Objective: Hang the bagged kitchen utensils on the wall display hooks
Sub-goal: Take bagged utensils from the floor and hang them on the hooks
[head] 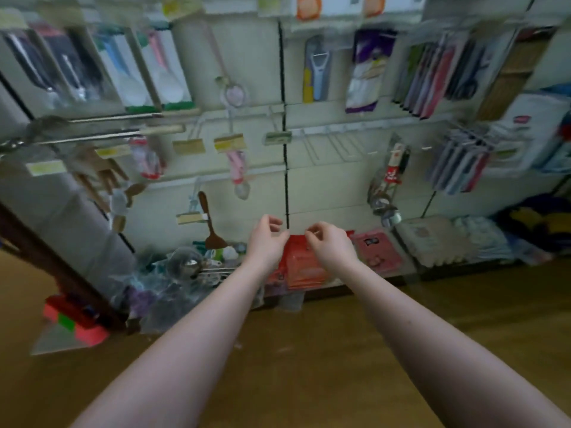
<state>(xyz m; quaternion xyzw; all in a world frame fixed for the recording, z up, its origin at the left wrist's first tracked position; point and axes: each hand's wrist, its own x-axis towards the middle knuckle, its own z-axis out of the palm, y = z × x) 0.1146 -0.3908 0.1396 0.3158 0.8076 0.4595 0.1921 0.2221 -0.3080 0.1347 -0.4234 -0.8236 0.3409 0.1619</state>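
Left hand and right hand curl close before red packets; whether pinching, unclear.

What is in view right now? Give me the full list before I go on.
brown spatula: one, brown, hanging low, left of the black seam
pink strainer: one, pink, hanging high, middle
boxed spoons: at least two, white, top row, left
peeler pack: one, grey and yellow, top row, right of seam
wire hooks: several, white, bare, middle rail
red packs: count unclear, red, bottom shelf behind the hands
bagged utensils pile: count unclear, clear bags, low left
floor: brown wood
left hand: fingers curled, hold unclear
right hand: fingertips pinched, hold unclear
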